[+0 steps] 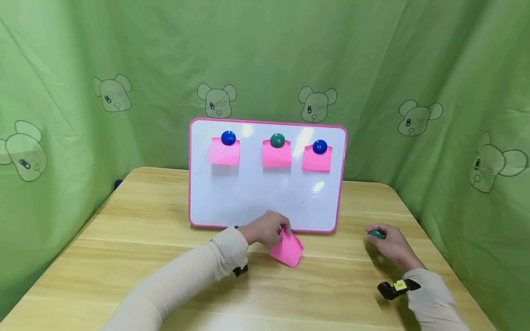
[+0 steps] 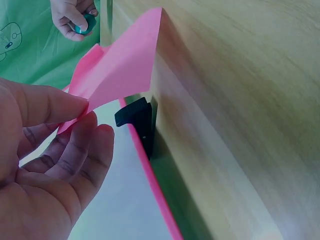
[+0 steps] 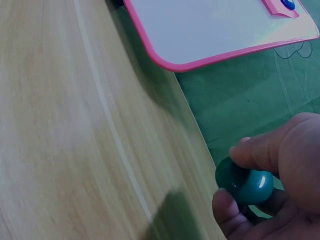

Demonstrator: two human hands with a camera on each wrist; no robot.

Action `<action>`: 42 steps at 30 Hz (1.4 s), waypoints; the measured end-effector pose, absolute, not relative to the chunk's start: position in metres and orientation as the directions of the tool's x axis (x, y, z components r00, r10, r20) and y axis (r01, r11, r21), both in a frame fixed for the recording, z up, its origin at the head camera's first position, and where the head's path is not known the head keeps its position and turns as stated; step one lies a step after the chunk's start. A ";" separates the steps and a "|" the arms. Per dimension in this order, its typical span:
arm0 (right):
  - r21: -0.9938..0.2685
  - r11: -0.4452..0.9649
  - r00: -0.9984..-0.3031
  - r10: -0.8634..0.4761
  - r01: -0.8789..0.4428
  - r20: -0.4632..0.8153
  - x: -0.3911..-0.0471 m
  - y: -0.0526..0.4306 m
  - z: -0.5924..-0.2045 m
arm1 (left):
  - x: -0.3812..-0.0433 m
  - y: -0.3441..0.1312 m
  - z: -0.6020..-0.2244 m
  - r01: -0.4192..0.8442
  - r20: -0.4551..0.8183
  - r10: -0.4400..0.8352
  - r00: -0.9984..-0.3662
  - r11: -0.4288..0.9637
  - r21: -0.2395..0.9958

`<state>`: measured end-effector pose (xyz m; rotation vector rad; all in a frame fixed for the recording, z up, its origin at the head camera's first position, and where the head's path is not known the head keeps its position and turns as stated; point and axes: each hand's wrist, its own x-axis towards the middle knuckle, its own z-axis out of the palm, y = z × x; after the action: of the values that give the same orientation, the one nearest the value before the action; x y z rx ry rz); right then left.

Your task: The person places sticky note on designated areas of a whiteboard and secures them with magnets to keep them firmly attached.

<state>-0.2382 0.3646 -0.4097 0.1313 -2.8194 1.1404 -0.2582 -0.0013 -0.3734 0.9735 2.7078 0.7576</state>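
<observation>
My left hand pinches a pink sticky note by one corner, just in front of the whiteboard's lower edge. In the left wrist view the note bends away from the thumb and fingertips. To the right of the board, my right hand holds a green round magnet above the table. The right wrist view shows that magnet between thumb and fingers. Three pink notes hang on the board, under a blue magnet, a green magnet and another blue magnet.
The pink-framed board stands upright on a wooden table; a black foot shows at its bottom edge. Green curtains with bear-head drawings surround the table. A black wrist camera is strapped at the right cuff.
</observation>
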 end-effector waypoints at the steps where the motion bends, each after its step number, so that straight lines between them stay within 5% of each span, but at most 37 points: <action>1: -0.690 0.714 -0.991 -0.042 -0.119 0.127 -0.238 0.364 -0.409 | -0.259 -0.002 -0.373 0.558 0.025 0.637 -0.771 0.656 0.508; 42: -0.790 0.586 -0.981 -0.042 -0.179 0.192 -0.250 0.326 -0.362 | -0.263 -0.050 -0.356 0.457 0.124 0.496 -0.859 0.637 0.621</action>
<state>-0.2499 0.3256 -0.3624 0.1865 -2.6593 1.3513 -0.2632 -0.0497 -0.3562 0.8132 2.7892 1.0336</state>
